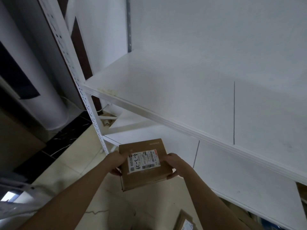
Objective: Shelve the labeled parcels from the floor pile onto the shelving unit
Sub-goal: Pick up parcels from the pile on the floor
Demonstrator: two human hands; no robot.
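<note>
A small brown cardboard parcel (144, 165) with a white shipping label marked "4-3-24" is held flat in front of me. My left hand (117, 161) grips its left edge and my right hand (174, 165) grips its right edge. The parcel hovers over the floor, just in front of the lower board of the white shelving unit (182, 128). The wide upper shelf board sits above and to the right of the parcel. Another labelled brown parcel (185, 221) lies on the floor at the bottom edge.
The unit's perforated white upright (88, 107) stands left of the parcel. A white cylinder (41, 90) and dark wall panels fill the left side. Brown boxes (302, 195) show under the shelf at far right. Pale floor tiles (79, 153) lie below.
</note>
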